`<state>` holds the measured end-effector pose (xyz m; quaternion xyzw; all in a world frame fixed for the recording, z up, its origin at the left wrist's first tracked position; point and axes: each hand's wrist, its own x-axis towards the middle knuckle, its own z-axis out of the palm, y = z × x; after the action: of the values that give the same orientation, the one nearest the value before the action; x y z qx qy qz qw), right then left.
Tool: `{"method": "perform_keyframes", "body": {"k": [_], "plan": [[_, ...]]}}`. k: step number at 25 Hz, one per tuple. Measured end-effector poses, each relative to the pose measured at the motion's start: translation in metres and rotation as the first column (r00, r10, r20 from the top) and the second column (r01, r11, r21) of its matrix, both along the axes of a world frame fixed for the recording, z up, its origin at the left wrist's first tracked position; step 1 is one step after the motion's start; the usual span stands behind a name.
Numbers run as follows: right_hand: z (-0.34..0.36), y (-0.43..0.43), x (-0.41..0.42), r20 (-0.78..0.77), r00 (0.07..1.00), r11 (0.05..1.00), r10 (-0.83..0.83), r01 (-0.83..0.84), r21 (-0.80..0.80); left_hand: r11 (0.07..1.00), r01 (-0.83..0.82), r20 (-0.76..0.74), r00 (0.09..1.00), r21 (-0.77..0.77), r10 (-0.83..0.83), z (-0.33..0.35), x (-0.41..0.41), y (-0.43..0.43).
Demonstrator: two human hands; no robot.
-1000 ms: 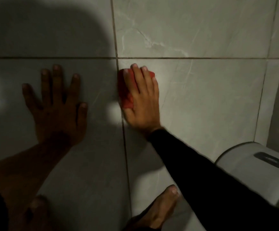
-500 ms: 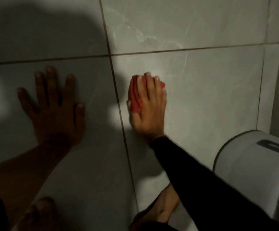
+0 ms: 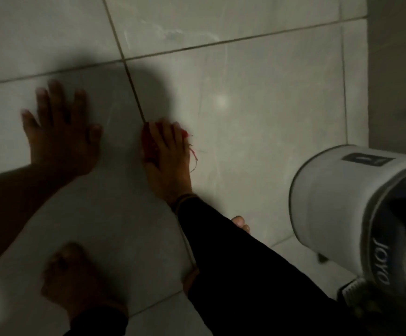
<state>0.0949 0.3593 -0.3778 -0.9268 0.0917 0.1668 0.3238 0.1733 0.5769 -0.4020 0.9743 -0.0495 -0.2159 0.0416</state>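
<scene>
A red cloth (image 3: 148, 144) with loose threads lies on the grey tiled floor (image 3: 257, 112), beside a dark grout line. My right hand (image 3: 170, 161) presses flat on top of it with straight fingers, so most of the cloth is hidden. My left hand (image 3: 61, 134) rests flat on the tile to the left, fingers spread, holding nothing. The scene is dim and partly in shadow.
A white bin (image 3: 357, 214) with a dark printed band stands close at the right. My bare left foot (image 3: 76, 282) is at the bottom left; the toes of my right foot (image 3: 240, 223) show behind my black sleeve. A grey wall (image 3: 395, 69) rises at far right.
My right hand has slid the red cloth back toward me along the grout line. The view has swung, bringing the bin nearer. My left hand stays planted.
</scene>
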Motion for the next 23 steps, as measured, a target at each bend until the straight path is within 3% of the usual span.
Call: {"method": "perform_keyframes", "body": {"k": [1,2,3,4,5,6,7,8,10,13,16,19,20,23], "plan": [[0.015,-0.003,0.007,-0.110,0.984,0.977,-0.139,0.155,0.147,1.000,0.002,-0.102,0.995,0.029,0.001,0.019,0.009,-0.001],[0.038,-0.005,0.010,-0.234,0.928,0.885,-0.291,0.354,0.303,0.999,-0.008,-0.213,0.977,0.040,0.016,0.038,0.017,-0.006],[0.064,-0.006,0.012,-0.360,0.842,0.720,-0.402,0.533,0.443,1.000,-0.030,-0.334,0.942,-0.005,0.027,0.061,0.024,-0.018],[0.090,-0.010,0.008,-0.480,0.742,0.481,-0.468,0.670,0.566,0.986,-0.121,-0.473,0.880,-0.118,0.052,0.087,0.027,-0.037],[0.123,-0.020,0.003,-0.583,0.637,0.250,-0.505,0.754,0.607,0.923,-0.306,-0.601,0.792,-0.232,0.112,0.119,0.026,-0.068],[0.156,-0.033,-0.010,-0.666,0.530,0.085,-0.525,0.812,0.578,0.795,-0.532,-0.713,0.675,-0.291,0.191,0.156,0.017,-0.103],[0.190,-0.047,-0.023,-0.717,0.458,-0.016,-0.526,0.837,0.547,0.676,-0.681,-0.794,0.560,-0.282,0.234,0.197,0.004,-0.138],[0.225,-0.063,-0.038,-0.739,0.411,-0.060,-0.535,0.853,0.518,0.617,-0.749,-0.848,0.471,-0.240,0.242,0.234,-0.004,-0.171],[0.281,-0.101,-0.073,-0.692,0.304,-0.023,-0.655,0.907,0.420,0.623,-0.753,-0.915,0.377,-0.213,0.142,0.294,-0.026,-0.231],[0.339,-0.165,-0.115,-0.625,0.045,-0.283,-0.780,0.865,0.415,0.731,-0.577,-0.899,0.423,-0.363,-0.112,0.347,-0.060,-0.303],[0.378,-0.234,-0.160,-0.637,-0.125,-0.446,-0.760,0.814,0.373,0.811,-0.342,-0.844,0.439,-0.474,-0.308,0.384,-0.086,-0.380],[0.386,-0.300,-0.191,-0.652,-0.256,-0.581,-0.714,0.736,0.348,0.820,-0.136,-0.778,0.431,-0.556,-0.456,0.403,-0.107,-0.461],[0.383,-0.321,-0.197,-0.625,-0.293,-0.588,-0.724,0.736,0.335,0.819,-0.091,-0.754,0.458,-0.567,-0.471,0.405,-0.114,-0.485],[0.362,-0.376,-0.214,-0.500,-0.298,-0.484,-0.813,0.823,0.297,0.840,0.047,-0.677,0.568,-0.541,-0.468,0.400,-0.137,-0.548]]}}
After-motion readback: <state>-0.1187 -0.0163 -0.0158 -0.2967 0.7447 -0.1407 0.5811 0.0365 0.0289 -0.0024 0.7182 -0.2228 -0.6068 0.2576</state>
